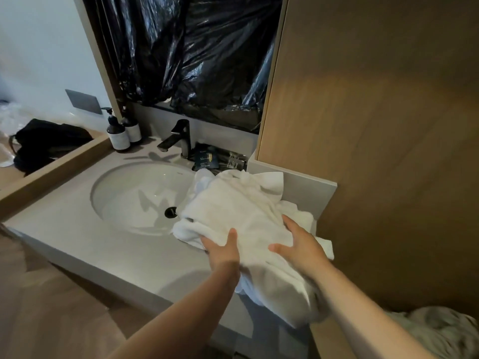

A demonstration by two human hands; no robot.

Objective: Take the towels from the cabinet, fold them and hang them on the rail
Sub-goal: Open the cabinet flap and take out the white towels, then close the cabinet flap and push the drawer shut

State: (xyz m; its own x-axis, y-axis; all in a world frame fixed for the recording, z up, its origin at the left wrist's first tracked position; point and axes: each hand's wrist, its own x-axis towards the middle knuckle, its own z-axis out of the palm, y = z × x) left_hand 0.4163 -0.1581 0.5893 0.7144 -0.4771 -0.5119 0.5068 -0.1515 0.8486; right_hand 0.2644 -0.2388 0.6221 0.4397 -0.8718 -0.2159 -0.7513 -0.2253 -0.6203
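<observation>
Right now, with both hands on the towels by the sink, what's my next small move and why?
Probably lift the towels and spread one flat on the counter: the left hand grips their front edge, the right hand rests on top, and they lie crumpled.

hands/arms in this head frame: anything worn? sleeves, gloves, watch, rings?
Nothing worn that shows. The left hand and right hand are bare: no gloves, and no rings on the fingers in view. Both wrists are free of any watch or band. The left forearm and right forearm are uncovered down to the frame edge, so no sleeve shows. No markings or cables.
</observation>
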